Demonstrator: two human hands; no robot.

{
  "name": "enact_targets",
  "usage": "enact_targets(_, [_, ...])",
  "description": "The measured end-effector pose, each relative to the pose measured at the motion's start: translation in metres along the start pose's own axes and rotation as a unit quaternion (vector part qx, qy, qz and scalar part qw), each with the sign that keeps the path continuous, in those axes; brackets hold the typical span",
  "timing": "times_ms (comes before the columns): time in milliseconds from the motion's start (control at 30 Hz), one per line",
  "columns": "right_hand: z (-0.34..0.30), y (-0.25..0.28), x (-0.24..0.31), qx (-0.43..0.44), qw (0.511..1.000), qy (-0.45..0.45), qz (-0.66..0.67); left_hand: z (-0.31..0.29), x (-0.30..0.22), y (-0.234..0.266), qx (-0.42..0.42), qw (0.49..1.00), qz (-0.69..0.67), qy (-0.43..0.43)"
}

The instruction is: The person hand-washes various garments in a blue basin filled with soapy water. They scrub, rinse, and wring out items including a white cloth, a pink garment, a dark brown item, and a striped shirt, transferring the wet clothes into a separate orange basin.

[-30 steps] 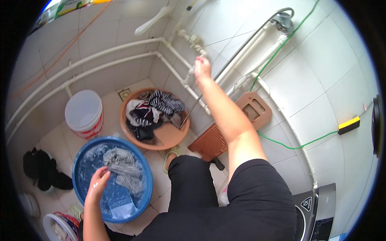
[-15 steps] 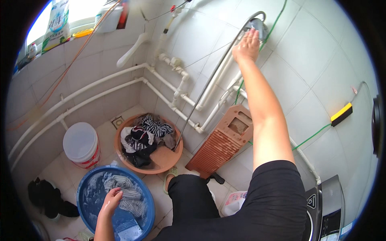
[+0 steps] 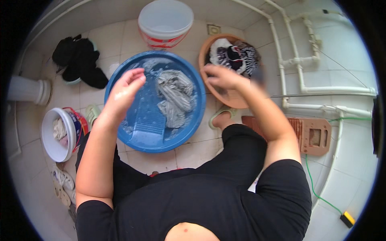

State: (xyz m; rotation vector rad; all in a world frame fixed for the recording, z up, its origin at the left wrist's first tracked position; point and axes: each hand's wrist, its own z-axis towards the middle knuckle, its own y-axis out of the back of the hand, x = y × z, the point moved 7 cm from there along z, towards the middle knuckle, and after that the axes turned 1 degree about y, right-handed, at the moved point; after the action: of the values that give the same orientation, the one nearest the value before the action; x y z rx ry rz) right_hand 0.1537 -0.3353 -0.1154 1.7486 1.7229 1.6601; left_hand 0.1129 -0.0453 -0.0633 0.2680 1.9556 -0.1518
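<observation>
A blue plastic basin (image 3: pixel 154 149) of soapy water stands on the floor before me, with a ribbed washboard panel (image 3: pixel 148 125) moulded into it. Wet grey striped cloth (image 3: pixel 175 96) lies crumpled in its right half. Above the basin's left rim is my left hand (image 3: pixel 125 90), fingers loosely bent, thumb apart, wet foam on its back and nothing held. My right hand (image 3: pixel 223 77) is over the left side of an orange basin (image 3: pixel 231 101), slightly blurred, its fingers stretched out and empty. Dark, white and striped clothes (image 3: pixel 237 58) fill that basin.
A white bucket (image 3: pixel 165 20) stands behind the blue basin. Another bucket (image 3: pixel 58 134) holding cloth is at the left, near shoes (image 3: pixel 63 180). Black clothing (image 3: pixel 82 60) lies far left. A brown washboard (image 3: pixel 313 136) leans at the right, below white pipes (image 3: pixel 333 90).
My right hand has come down from the grey fixture on the wall to the orange basin. My left hand stays by the blue basin. The view has swung left and downward.
</observation>
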Motion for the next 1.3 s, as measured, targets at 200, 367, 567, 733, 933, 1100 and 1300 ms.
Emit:
enact_targets(200, [0.12,-0.208,-0.079,-0.116,0.984,-0.074,0.11,-0.023,-0.017,0.05,-0.071,0.996,-0.051,-0.014])
enact_targets(367, [0.093,-0.31,-0.047,0.06,0.961,-0.182,-0.199,-0.035,-0.024,0.055,-0.054,0.997,-0.038,-0.044])
enact_targets(567, [0.099,-0.277,-0.061,0.323,0.931,-0.056,-0.159,-0.042,-0.021,0.066,-0.052,0.994,-0.09,-0.041])
enact_targets(733, [0.134,-0.273,-0.087,0.008,0.941,-0.335,0.051,-0.041,-0.014,0.063,-0.043,0.994,-0.094,-0.044])
enact_targets(933, [0.107,-0.286,0.014,0.035,0.978,-0.203,0.042,-0.042,-0.016,0.062,-0.049,0.995,-0.058,-0.071])
enact_targets(1100, [0.058,-0.263,-0.027,0.044,0.964,-0.258,0.044,-0.042,-0.02,0.062,-0.039,0.99,-0.072,-0.111])
enact_targets(1300, [0.032,-0.094,0.064,-0.11,0.952,-0.223,0.178,-0.05,-0.026,0.061,-0.012,0.986,-0.077,-0.146])
